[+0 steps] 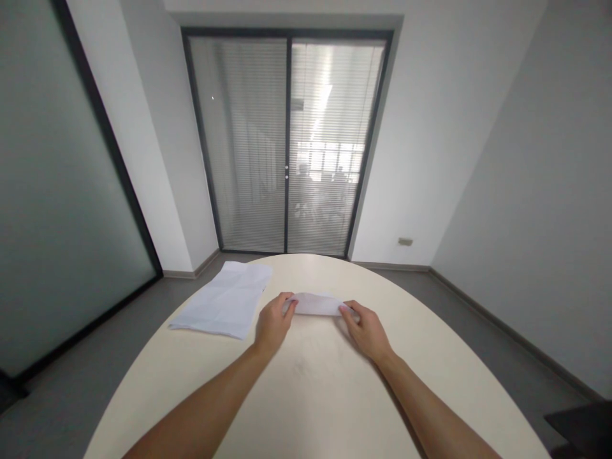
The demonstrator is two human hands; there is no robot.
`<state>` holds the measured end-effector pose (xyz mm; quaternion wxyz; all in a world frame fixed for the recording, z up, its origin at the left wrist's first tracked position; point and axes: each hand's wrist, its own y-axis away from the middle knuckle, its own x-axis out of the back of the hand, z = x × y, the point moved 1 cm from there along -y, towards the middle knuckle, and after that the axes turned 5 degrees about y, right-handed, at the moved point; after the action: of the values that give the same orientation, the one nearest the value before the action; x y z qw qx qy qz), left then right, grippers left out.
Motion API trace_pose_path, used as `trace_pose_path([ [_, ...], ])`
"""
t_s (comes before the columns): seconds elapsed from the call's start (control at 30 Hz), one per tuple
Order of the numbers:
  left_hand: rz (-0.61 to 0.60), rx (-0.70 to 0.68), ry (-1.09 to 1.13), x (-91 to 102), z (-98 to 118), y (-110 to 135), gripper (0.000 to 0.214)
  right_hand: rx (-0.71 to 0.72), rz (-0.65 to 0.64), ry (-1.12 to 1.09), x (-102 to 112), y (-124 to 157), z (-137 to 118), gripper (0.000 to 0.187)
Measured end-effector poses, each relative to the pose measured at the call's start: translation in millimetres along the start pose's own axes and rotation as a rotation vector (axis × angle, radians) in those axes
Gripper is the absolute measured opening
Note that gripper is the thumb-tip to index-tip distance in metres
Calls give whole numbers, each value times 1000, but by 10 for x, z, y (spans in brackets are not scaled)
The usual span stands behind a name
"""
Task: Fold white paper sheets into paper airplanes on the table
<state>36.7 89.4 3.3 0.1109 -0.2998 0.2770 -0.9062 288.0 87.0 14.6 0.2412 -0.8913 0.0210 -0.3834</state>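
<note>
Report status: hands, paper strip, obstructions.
Left hand, right hand gripping opposite ends. Paper strip spans between them. Other paper beside left hand, not in the way.

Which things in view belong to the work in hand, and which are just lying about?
In the work:
narrow white paper, held at its ends
left hand and right hand
table, beneath them

Apparently just lying about:
larger white paper, untouched, on the table's left
</note>
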Motion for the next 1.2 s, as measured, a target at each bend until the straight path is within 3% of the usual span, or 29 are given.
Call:
trace_pose_path([
  [0.1,84,-10,27,26,27,-3,27,-30,92,-71,25,-6,26,44],
  [0.27,191,-112,-17,54,83,-2,72,-94,255,-226,30,-45,136,49],
  [0.37,186,-224,-109,37,132,39,76,-156,230,-367,-20,-69,182,52],
  [0.53,-35,-327,-213,-7,270,114,61,-231,21,-495,-125,-59,152,56],
  [0.67,-333,-366,-222,-19,333,127,52,-235,13,-477,-159,-42,148,70],
  [0.77,-482,-381,-185,-39,309,150,57,-235,28,-375,-164,-42,198,71],
  [0.87,-542,-329,-192,-68,260,188,69,-189,17,-240,-142,-41,221,58],
  [1.0,-546,-271,-212,-84,239,211,86,-80,-93,-288,-78,-20,139,55],
  [1.07,-509,-287,-195,-78,246,198,78,-66,-120,-301,-50,-7,88,57],
  [1.2,-392,-316,-146,-60,240,141,34,-77,-80,-255,-52,7,51,60],
])
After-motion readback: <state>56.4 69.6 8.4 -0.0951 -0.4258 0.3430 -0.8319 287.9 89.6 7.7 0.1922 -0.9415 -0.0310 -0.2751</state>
